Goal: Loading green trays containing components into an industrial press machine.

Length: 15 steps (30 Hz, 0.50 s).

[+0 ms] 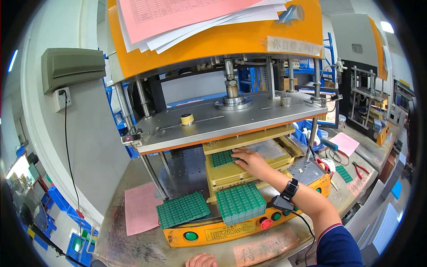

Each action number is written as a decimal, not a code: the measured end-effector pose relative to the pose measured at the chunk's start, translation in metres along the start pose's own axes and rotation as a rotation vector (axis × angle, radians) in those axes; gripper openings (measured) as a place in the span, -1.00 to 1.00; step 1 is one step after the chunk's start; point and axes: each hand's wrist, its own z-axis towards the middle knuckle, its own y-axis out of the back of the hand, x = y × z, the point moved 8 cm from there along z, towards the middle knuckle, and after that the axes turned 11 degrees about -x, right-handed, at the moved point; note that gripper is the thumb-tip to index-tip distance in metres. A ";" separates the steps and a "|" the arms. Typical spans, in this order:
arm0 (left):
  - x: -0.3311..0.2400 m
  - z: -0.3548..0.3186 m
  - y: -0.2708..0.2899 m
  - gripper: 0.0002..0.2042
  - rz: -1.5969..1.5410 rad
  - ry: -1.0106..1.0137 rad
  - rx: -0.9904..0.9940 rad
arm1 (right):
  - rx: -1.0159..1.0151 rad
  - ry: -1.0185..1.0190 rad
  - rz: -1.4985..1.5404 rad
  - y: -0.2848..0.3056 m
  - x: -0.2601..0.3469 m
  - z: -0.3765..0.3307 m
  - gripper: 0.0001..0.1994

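Observation:
My right hand, palm down with fingers stretched out, touches the right side of a green circuit board panel. That panel lies on a yellowish layered fixture plate under the raised press plate. Only the curled fingers of my left hand show at the lower edge; they look closed, with nothing visible in them. Between my hands, a neat stack of green panels sits on the machine's front. Left of it lies a second, slightly fanned pile of green panels.
Steel guide posts flank the fixture. A red button and a green button sit on the orange front panel. Pliers and a small green board lie at right. A black cable hangs near my right forearm.

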 end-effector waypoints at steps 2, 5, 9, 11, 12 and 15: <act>0.000 0.000 0.000 -0.91 0.002 0.005 0.001 | -0.008 0.021 0.012 0.001 0.001 0.000 -0.75; 0.000 0.000 0.001 -0.91 0.004 0.010 -0.002 | 0.003 0.019 0.008 0.001 0.001 0.000 -0.75; 0.000 0.000 0.002 -0.92 -0.003 0.008 -0.011 | 0.020 0.007 -0.005 0.001 -0.001 -0.001 -0.74; 0.001 -0.001 0.001 -0.92 -0.003 0.014 0.005 | 0.016 0.015 -0.001 0.001 0.000 -0.001 -0.74; 0.001 -0.001 0.001 -0.92 -0.003 0.014 0.004 | 0.041 -0.016 -0.023 -0.001 -0.003 -0.001 -0.74; 0.001 -0.001 0.000 -0.92 0.014 0.017 0.011 | 0.066 -0.012 -0.021 -0.002 -0.003 -0.001 -0.73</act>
